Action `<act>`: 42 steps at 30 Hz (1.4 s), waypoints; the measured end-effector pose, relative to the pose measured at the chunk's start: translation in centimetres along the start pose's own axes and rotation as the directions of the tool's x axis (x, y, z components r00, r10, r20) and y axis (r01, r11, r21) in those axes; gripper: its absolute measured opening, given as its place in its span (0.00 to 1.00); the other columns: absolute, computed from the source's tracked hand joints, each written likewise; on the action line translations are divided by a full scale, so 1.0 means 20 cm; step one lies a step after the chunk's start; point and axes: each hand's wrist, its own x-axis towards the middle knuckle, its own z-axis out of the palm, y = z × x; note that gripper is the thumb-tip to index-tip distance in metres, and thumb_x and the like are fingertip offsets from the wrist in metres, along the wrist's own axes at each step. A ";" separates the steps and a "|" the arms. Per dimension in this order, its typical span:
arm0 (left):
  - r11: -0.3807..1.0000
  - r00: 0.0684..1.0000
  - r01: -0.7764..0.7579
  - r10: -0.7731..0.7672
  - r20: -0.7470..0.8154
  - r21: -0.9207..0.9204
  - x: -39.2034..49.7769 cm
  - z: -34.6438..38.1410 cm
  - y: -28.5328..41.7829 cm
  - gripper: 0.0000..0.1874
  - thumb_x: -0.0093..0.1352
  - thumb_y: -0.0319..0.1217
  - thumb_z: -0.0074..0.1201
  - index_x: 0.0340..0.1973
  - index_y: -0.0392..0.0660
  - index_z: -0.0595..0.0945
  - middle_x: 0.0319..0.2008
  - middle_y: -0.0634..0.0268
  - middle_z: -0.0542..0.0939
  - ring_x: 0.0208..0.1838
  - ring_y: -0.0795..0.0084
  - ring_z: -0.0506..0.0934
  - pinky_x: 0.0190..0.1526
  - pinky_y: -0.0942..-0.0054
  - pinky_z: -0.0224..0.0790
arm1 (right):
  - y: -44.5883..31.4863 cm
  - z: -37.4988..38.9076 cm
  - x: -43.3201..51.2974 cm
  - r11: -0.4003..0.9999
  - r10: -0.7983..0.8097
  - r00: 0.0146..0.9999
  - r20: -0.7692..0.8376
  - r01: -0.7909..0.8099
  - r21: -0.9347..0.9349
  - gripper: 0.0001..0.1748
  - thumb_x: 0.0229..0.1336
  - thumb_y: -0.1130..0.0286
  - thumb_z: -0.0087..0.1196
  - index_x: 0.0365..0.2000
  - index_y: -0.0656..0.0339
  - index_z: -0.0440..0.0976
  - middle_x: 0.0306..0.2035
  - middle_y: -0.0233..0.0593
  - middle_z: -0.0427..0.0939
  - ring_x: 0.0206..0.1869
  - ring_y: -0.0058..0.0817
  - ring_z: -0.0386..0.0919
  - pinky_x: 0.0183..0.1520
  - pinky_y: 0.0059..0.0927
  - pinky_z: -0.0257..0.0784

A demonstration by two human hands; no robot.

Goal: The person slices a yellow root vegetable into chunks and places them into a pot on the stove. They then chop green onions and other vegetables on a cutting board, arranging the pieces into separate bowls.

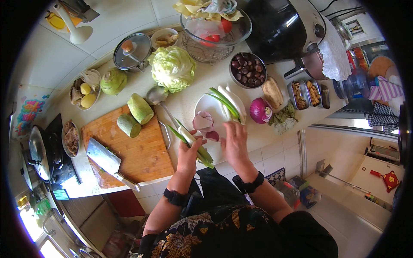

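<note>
My left hand (191,150) is closed around a bundle of scallion pieces (187,135), white and green, held near the counter's front edge. My right hand (234,142) is at the near rim of a white plate (201,103); its fingertips meet the lower ends of more scallion pieces (227,104) lying there, and whether they grip them I cannot tell. A garlic bulb (203,121) and a loose purple-skinned clove (212,135) lie on the plate between my hands. A metal ladle (158,96) rests left of the plate.
A wooden cutting board (145,154) holds a cleaver (104,155) and two green radish pieces (140,108). Behind are a lettuce head (172,68) and a lidded pot (132,53). To the right sit a bowl of chestnuts (248,70), a red onion (260,110) and metal trays (298,95).
</note>
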 end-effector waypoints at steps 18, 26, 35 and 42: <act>0.993 0.998 -0.032 0.037 0.044 -0.112 0.16 0.18 0.03 0.34 0.71 0.26 0.54 0.71 0.39 0.60 0.52 0.53 0.80 0.48 0.66 0.81 0.49 0.68 0.77 | 0.16 -0.09 -0.02 0.247 0.419 0.870 0.261 -0.386 0.889 0.08 0.68 0.76 0.54 0.45 0.68 0.72 0.43 0.45 0.81 0.45 0.29 0.82 0.48 0.30 0.77; 0.986 0.996 -0.050 0.037 -0.085 -0.161 0.03 0.13 0.06 0.24 0.73 0.25 0.53 0.62 0.35 0.65 0.40 0.56 0.78 0.40 0.62 0.81 0.44 0.65 0.78 | 0.03 -0.11 -0.11 0.140 0.282 0.872 0.401 -0.451 0.882 0.09 0.68 0.75 0.54 0.46 0.67 0.70 0.44 0.45 0.81 0.45 0.29 0.81 0.50 0.30 0.76; 0.914 1.000 -0.018 0.006 -0.030 -0.405 -0.18 -0.19 -0.03 0.17 0.74 0.26 0.45 0.58 0.35 0.71 0.49 0.56 0.77 0.54 0.62 0.77 0.58 0.62 0.70 | -0.38 -0.06 -0.07 0.642 -0.058 0.990 0.125 -0.059 0.765 0.09 0.63 0.73 0.58 0.42 0.63 0.74 0.37 0.46 0.81 0.37 0.41 0.82 0.40 0.35 0.76; 0.780 0.911 0.161 0.118 0.395 -0.604 -0.23 -0.36 -0.14 0.29 0.76 0.45 0.51 0.65 0.40 0.67 0.61 0.57 0.73 0.62 0.62 0.73 0.65 0.60 0.66 | -0.80 0.10 0.05 0.499 -0.369 0.926 0.075 0.130 0.857 0.25 0.56 0.69 0.66 0.51 0.65 0.71 0.52 0.50 0.76 0.56 0.48 0.74 0.59 0.43 0.69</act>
